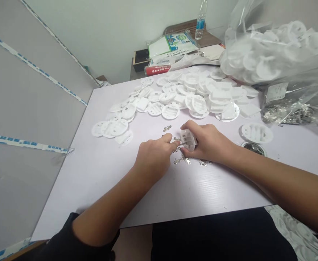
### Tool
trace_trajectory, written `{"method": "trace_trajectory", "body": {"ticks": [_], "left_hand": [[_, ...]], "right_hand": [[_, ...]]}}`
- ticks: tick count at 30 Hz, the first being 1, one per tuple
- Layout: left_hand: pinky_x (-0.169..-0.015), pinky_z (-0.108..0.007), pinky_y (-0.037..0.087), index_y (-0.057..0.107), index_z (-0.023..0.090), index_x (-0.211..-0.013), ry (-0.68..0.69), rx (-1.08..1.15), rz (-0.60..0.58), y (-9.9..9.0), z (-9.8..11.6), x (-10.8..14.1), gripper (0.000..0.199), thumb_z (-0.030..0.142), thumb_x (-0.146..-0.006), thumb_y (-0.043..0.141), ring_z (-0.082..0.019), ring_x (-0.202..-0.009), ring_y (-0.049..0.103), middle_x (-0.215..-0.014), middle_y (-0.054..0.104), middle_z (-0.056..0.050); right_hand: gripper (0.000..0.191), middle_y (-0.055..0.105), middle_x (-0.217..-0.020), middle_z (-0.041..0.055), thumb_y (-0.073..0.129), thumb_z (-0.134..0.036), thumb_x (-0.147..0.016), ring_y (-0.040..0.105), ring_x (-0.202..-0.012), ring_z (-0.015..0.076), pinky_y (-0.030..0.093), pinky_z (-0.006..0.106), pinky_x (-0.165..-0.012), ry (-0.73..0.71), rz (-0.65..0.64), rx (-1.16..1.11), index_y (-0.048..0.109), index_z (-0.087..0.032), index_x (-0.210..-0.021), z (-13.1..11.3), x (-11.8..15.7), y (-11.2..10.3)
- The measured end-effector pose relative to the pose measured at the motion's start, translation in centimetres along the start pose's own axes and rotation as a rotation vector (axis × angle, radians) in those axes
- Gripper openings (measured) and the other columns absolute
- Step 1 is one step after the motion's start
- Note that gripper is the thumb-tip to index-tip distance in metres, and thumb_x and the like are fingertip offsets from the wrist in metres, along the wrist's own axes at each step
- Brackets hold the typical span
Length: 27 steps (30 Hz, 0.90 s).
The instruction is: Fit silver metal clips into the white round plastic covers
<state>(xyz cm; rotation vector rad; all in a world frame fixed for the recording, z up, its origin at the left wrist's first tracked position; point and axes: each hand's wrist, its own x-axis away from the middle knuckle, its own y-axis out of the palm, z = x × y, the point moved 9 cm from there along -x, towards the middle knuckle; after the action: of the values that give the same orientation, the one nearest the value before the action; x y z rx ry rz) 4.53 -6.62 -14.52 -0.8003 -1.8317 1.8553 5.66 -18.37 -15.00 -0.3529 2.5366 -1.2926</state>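
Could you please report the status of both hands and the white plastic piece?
Right hand gripping white plastic piece, tilted up. Left hand closed on thin metal item, tip at the piece. Small metal parts loose nearby, nothing visibly blocking.

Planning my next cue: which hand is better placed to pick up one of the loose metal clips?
Probably the left: the left hand is beside the metal clips and pinches only a thin metal item, while the right hand is wrapped around the white disc.
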Motion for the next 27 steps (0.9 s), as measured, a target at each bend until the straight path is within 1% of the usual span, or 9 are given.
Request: {"method": "trace_trajectory", "body": {"ticks": [4,6,10,14,16,20,22,24,27], "left_hand": [[-0.042,-0.028,0.011,0.076,0.027,-0.11,0.005,-0.045,-0.028,0.2,0.4,-0.1,0.05,0.0,-0.076,0.052,-0.009,-0.047,0.008,-0.071,0.044,0.002],[-0.042,-0.028,0.011,0.076,0.027,-0.112,0.024,-0.046,-0.02,0.2,0.4,0.0,0.052,0.0,-0.076,0.051,-0.009,-0.047,0.009,-0.071,0.045,0.002],[-0.042,-0.025,0.013,0.076,0.03,-0.117,0.095,0.036,0.111,-0.6,-0.2,0.4,0.051,0.004,-0.083,0.048,-0.01,-0.048,0.017,-0.069,0.045,0.001],[-0.041,-0.022,0.021,0.076,0.03,-0.118,0.082,0.12,0.266,-2.1,-1.4,0.8,0.043,0.011,-0.09,0.05,-0.009,-0.05,0.031,-0.071,0.053,0.001],[-0.041,-0.022,0.024,0.076,0.029,-0.118,0.071,0.175,0.301,-2.5,-1.7,0.9,0.039,0.013,-0.092,0.051,-0.008,-0.05,0.036,-0.072,0.056,0.001],[-0.041,-0.021,0.029,0.077,0.025,-0.117,0.064,0.282,0.317,-2.6,-1.8,0.8,0.031,0.018,-0.095,0.055,-0.007,-0.05,0.04,-0.072,0.057,0.002],[-0.044,-0.021,0.034,0.076,0.022,-0.116,0.045,0.355,0.329,-2.7,-2.0,0.7,0.028,0.019,-0.096,0.057,-0.007,-0.052,0.043,-0.073,0.058,0.002],[-0.049,-0.021,0.041,0.075,0.02,-0.117,0.037,0.495,0.346,-2.8,-2.2,0.6,0.026,0.02,-0.095,0.062,-0.006,-0.054,0.045,-0.077,0.06,0.001],[-0.052,-0.021,0.045,0.075,0.021,-0.116,0.089,0.765,0.371,-3.3,-2.0,0.4,0.024,0.023,-0.092,0.069,-0.006,-0.058,0.049,-0.085,0.063,-0.001]], "right_hand": [[0.049,0.063,-0.066,-0.0016,0.071,-0.028,-0.073,0.058,-0.057,0.0177,0.038,0.025,-0.052,-0.004,-0.003,-0.02,0.053,-0.019,-0.118,-0.1,-0.1,0.1],[0.048,0.064,-0.067,-0.0015,0.071,-0.028,-0.073,0.06,-0.058,0.0181,0.039,0.025,-0.052,-0.001,-0.01,-0.034,0.052,-0.019,-0.116,-0.2,-0.1,0.1],[0.047,0.063,-0.065,-0.0022,0.071,-0.029,-0.076,0.059,-0.054,0.0168,0.04,0.026,-0.051,-0.002,-0.031,-0.075,0.051,-0.018,-0.116,-0.3,0.0,0.0],[0.051,0.06,-0.063,-0.004,0.072,-0.032,-0.076,0.057,-0.051,0.0163,0.039,0.026,-0.052,-0.001,0.055,-0.069,0.05,-0.018,-0.12,-0.2,0.1,-0.8],[0.051,0.056,-0.059,-0.0054,0.073,-0.033,-0.076,0.056,-0.051,0.0168,0.039,0.027,-0.051,-0.017,0.075,-0.072,0.05,-0.018,-0.12,-0.3,0.2,-1.0],[0.051,0.052,-0.054,-0.0072,0.073,-0.033,-0.076,0.054,-0.049,0.0167,0.037,0.027,-0.051,-0.016,0.089,-0.112,0.05,-0.018,-0.119,-0.2,0.2,-1.1],[0.053,0.051,-0.053,-0.0082,0.075,-0.035,-0.075,0.052,-0.047,0.0162,0.036,0.027,-0.05,-0.003,0.105,-0.158,0.05,-0.019,-0.118,-0.2,0.3,-1.5],[0.058,0.048,-0.051,-0.0094,0.079,-0.044,-0.072,0.05,-0.045,0.0158,0.035,0.027,-0.049,0.034,0.127,-0.238,0.05,-0.02,-0.116,-0.1,0.2,-1.8],[0.066,0.046,-0.05,-0.0096,0.084,-0.061,-0.064,0.047,-0.043,0.0145,0.032,0.027,-0.046,0.159,0.135,-0.421,0.053,-0.022,-0.107,0.4,0.2,-1.9]]}}
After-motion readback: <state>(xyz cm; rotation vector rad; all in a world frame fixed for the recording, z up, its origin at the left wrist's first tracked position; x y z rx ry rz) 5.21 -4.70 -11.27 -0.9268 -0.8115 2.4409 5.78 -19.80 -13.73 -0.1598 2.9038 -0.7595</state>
